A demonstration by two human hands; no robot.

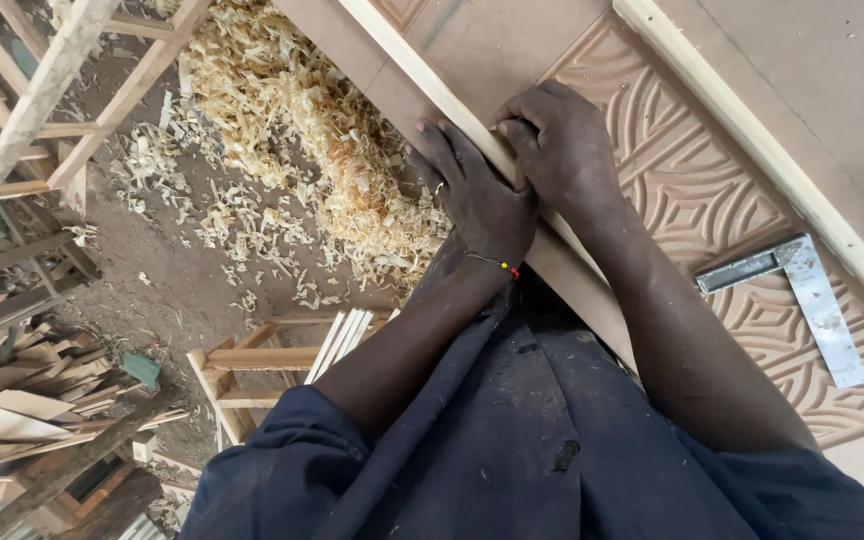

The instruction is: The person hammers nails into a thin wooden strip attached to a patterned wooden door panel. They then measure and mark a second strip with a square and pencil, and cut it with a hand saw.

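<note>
Seating step: left hand (pixel 477 195) flat, right hand (pixel 562 150) curled, both pressing pale wood strip (pixel 422 75) onto carved door panel (pixel 692 190); next likely needs steady alignment pressure.

Soft, even daylight falls on my work, shadows stay faint, focus is sharp, and edges bow slightly.

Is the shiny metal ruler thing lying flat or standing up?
Lying flat. The metal square rests on the carved panel, both arms flush against it, apart from both hands.
</note>
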